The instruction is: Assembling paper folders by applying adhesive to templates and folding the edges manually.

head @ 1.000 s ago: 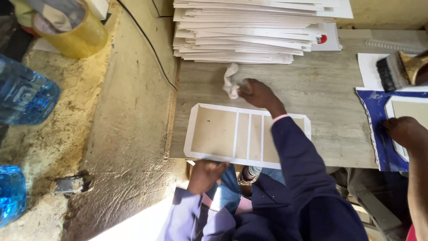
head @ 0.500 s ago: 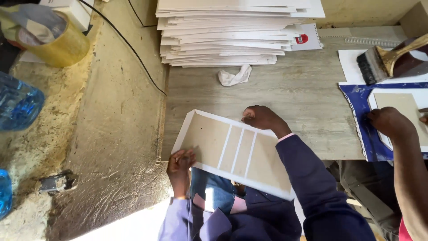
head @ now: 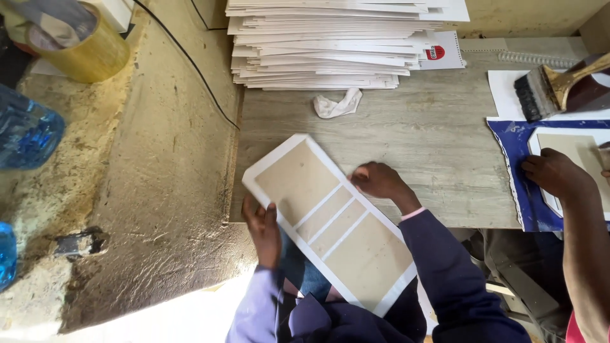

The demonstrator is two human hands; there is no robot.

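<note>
1. We see a long white-bordered board with four tan cardboard panels (head: 330, 222) held slantwise across the worktop's front-left corner, its upper end over the pale grey wood-grain worktop (head: 432, 133) and its lower end hanging out over the person's lap.
2. The left hand (head: 262, 230) grips the board's left long edge, fingers closed over it with the thumb on top. The right hand (head: 379, 181) rests on the opposite long edge, fingers curled against it.
3. We judge the unsupported lower end the main risk: a loose grip could let the board tip off the front edge towards the lap.
4. The board looks thin, flat and stiff; twisting it between the two hands could crease the narrow white strips between the panels.
5. A crumpled white cloth (head: 338, 103) lies near the back, just in front of a tall stack of white sheets (head: 330, 44); swinging the board's upper end could knock it.
6. At the right edge a co-worker's hand (head: 554, 173) presses on a blue sheet (head: 511, 149), near a dark-bristled brush with a wooden handle (head: 553, 89). Wet residue from it could stain the matt surfaces.
</note>
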